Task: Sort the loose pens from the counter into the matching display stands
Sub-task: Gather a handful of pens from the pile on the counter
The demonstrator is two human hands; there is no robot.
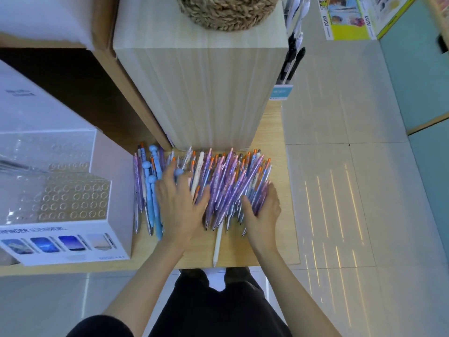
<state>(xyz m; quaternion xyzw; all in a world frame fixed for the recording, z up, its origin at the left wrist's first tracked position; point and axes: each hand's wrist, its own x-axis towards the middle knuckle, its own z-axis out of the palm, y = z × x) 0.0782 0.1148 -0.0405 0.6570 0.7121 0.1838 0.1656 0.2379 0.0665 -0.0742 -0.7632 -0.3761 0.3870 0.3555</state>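
At nine o'clock in our view a white tiered display stand (73,203) with rows of round holes rests on the wooden counter (194,254). Just at its three o'clock lie blue pens (152,203) with ball-shaped tops, roughly parallel, tips toward six o'clock. Our left hand (181,203) lies flat on the pens beside them, fingers straight and spread toward twelve o'clock, gripping nothing. At its three o'clock is the heap of purple pens (230,188) with orange ends, lying against a pale wooden block (206,93) at twelve o'clock. A white pen (218,242) sticks out of the heap toward six o'clock. Our right hand (263,210) presses the heap's three o'clock edge, fingers extended, thumb apart, clasping nothing.
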